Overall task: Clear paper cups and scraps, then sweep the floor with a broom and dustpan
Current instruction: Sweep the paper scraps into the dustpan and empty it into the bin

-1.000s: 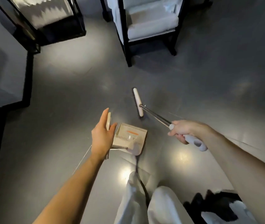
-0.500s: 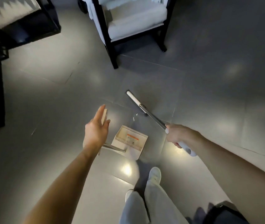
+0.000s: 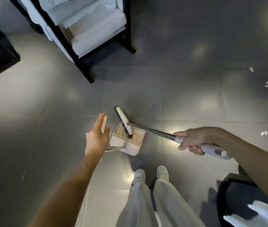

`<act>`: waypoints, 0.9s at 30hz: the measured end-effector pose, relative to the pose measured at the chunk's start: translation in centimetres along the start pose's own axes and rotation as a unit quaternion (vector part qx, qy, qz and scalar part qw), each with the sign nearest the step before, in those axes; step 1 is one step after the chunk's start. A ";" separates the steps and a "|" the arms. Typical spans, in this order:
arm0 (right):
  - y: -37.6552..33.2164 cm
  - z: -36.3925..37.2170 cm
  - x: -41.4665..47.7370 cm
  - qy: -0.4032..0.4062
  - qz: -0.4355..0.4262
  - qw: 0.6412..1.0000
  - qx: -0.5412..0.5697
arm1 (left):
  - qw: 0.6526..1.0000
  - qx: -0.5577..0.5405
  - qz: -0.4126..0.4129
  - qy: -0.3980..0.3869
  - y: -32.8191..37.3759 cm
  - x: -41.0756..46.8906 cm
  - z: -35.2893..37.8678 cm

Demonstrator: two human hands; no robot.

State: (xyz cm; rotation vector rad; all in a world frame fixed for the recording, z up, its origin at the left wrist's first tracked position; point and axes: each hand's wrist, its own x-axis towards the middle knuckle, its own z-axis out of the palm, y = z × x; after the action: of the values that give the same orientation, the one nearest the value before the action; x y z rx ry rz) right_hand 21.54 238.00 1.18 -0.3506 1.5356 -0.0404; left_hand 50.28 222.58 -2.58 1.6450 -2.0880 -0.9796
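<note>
Broom (image 3: 152,131) head has swung back off the bare tile since 0.5 s ago and now lies across the dustpan (image 3: 133,147) mouth, bristles down in the tray. R hand (image 3: 193,140) clenched round the broom's grey grip. L hand (image 3: 97,138) fingers straight, unclenched; the dustpan's upright handle (image 3: 104,124) leans in the thumb crook. Pan sits on grey floor (image 3: 31,112) just ahead of white shoes (image 3: 139,175). Paper scraps (image 3: 264,133) well off to the right — black-framed chair (image 3: 82,63) beyond.
</note>
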 end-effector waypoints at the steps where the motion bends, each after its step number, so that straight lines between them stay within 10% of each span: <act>1: 0.2 0.3 -0.2 0.013 -0.005 1.000 0.019 | 1.000 0.009 0.014 -0.011 0.4 0.0 0.2; 6: -0.6 0.8 -0.3 0.068 -0.037 0.994 0.074 | 0.997 0.044 0.061 -0.016 1.0 -0.4 -0.2; 19: -8.3 5.5 4.1 0.139 -0.027 0.948 -0.284 | 0.998 -0.009 -0.056 0.037 -3.5 -0.8 -3.3; 27: -6.9 8.3 3.6 0.030 0.004 0.952 -0.303 | 0.997 -0.021 -0.057 0.036 -4.1 0.0 -4.0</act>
State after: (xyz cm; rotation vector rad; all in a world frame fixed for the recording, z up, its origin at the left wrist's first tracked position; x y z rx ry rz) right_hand 31.18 232.21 -0.61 -0.8361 1.5855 0.4404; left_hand 55.79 220.86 -2.49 1.7685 -1.9325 -0.9783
